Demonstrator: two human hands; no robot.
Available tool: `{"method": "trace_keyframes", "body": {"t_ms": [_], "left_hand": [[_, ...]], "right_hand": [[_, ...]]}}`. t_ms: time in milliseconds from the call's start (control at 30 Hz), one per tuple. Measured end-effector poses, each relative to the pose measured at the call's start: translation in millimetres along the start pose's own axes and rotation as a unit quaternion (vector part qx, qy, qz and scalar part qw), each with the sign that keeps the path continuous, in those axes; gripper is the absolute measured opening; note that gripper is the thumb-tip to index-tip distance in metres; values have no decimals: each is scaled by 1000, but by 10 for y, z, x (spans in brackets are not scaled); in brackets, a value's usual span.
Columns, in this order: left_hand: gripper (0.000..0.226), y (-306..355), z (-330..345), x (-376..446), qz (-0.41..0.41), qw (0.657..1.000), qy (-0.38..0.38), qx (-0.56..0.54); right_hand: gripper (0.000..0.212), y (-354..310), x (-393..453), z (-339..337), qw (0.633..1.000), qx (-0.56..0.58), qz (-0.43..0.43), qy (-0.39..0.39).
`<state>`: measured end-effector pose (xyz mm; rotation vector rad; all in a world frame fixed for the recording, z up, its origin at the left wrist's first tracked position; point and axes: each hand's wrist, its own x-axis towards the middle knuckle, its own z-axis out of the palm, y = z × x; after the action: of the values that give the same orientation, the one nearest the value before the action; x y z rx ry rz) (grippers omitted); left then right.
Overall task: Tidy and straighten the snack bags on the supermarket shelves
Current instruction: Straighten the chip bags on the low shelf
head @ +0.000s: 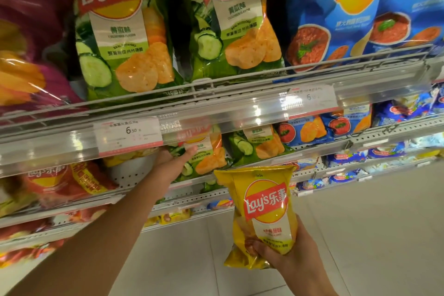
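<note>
Head view showed my right hand (283, 256) gripping a crinkly yellow Lay's crisp bag (262, 214) upright below the shelves, while my left hand (173, 163) reached under the clear price rail (216, 113), fingers curled on a small green cucumber-flavour bag (204, 154).

You're in a supermarket aisle: tiered metal shelves (240, 101) w/ clear price rails, printed price tags (128, 136) reading 6.50, rows of Lay's chip bags (125, 38) in green, blue, red facing out, pale tiled floor (360, 223) below.
</note>
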<state>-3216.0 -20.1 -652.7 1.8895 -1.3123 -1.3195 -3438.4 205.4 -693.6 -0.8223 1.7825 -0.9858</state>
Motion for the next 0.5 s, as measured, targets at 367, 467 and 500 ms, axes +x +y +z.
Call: {"method": "trace_keyframes", "body": {"t_ms": [367,467,500], "left_hand": [[37,-963,-959,-598,247,933,96,244],[47,-1345,-1441,-738,277,891,91,348],[52,-1448,-1589,-764,278,876,83,385]], "right_hand": [[88,-362,-218,1009,996,-9,-60,-60],[87,-481,-315,1411,997,-6,-60,-58],[85,-547,-350,1556,997,-10,-63,-54]]}}
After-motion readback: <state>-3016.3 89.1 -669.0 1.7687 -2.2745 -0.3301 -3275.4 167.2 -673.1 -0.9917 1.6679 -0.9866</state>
